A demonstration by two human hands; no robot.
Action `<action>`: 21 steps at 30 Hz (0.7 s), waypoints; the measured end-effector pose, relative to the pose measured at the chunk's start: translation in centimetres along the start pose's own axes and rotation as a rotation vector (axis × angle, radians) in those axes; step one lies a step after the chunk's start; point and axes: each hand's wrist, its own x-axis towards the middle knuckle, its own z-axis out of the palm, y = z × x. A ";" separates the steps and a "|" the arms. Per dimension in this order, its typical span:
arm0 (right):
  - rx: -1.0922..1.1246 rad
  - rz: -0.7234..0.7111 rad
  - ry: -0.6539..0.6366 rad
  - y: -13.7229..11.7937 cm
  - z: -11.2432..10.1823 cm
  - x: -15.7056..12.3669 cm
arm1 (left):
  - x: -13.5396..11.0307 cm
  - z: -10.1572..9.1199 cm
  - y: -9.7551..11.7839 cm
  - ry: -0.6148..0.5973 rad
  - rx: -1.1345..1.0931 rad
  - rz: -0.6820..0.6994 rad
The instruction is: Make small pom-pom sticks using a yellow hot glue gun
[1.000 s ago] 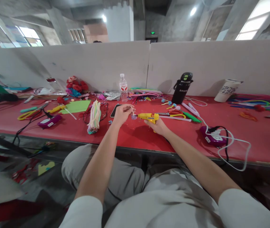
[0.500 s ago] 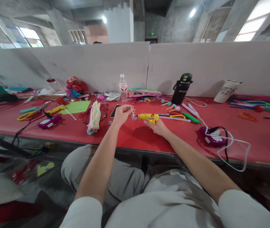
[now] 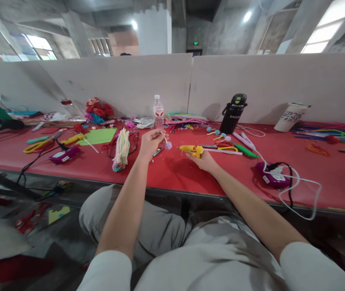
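My left hand (image 3: 152, 141) pinches the pale stem of a small purple pom-pom flower (image 3: 168, 145), whose fluffy head hangs down at the right of the fingers. In my right hand (image 3: 204, 160) is a yellow hot glue gun (image 3: 192, 150), its nozzle pointing left toward the flower with a gap between them. A clear glue stick (image 3: 221, 151) extends rightward behind the gun. A phone lies mostly hidden under my left hand, one corner (image 3: 157, 151) showing. To the left lies a bundle of pale pipe cleaners (image 3: 120, 150).
Scissors (image 3: 228, 150) and a green cutter (image 3: 245, 150) lie right of the gun. Small finished flowers (image 3: 216, 132), a water bottle (image 3: 158, 112) and a black flask (image 3: 233, 114) are farther back. A purple power strip (image 3: 272, 176) with cables sits at right.
My left hand has moved left and slightly up with the flower, away from the nozzle. The glue gun has shifted only slightly.
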 end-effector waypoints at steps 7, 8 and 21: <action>-0.424 0.206 0.050 1.3 -2.6 1.6 | -0.1 -1.1 1.7 0.022 0.068 0.078; -0.452 0.213 0.032 1.3 -2.9 1.6 | -0.1 -1.2 1.9 0.025 0.086 0.086; -0.320 -0.164 -0.147 -3.8 -1.1 -4.7 | -0.4 -2.2 2.5 0.071 0.216 0.042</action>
